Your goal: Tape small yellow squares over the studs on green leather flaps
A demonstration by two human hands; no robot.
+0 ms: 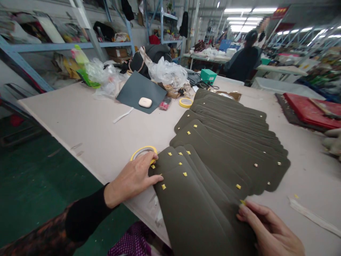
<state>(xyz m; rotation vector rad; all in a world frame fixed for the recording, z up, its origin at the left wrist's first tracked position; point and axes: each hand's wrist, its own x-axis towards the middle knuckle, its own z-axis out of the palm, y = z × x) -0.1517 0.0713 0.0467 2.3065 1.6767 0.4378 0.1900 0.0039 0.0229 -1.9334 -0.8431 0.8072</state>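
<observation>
My left hand (133, 179) is curled over a roll of yellow tape (144, 148) at the left edge of the panels. Its thumb rests on the corner of a dark olive panel (191, 209), and the fingers' undersides are hidden. My right hand (269, 227) pinches a small piece of yellow tape (242, 202) at the near right side of the panels. Small yellow tape bits (185, 174) stick near the panels' left ends. Farther back, overlapping panels (226, 121) fan out, some with small metal-looking studs (256, 165).
A second tape roll (185, 102), a pale case (145, 102) on a dark sheet (138, 87) and plastic bags (167, 73) lie toward the back. A red slab (314, 110) sits at right, near a white strip (314, 217). A person (243, 58) sits beyond the table.
</observation>
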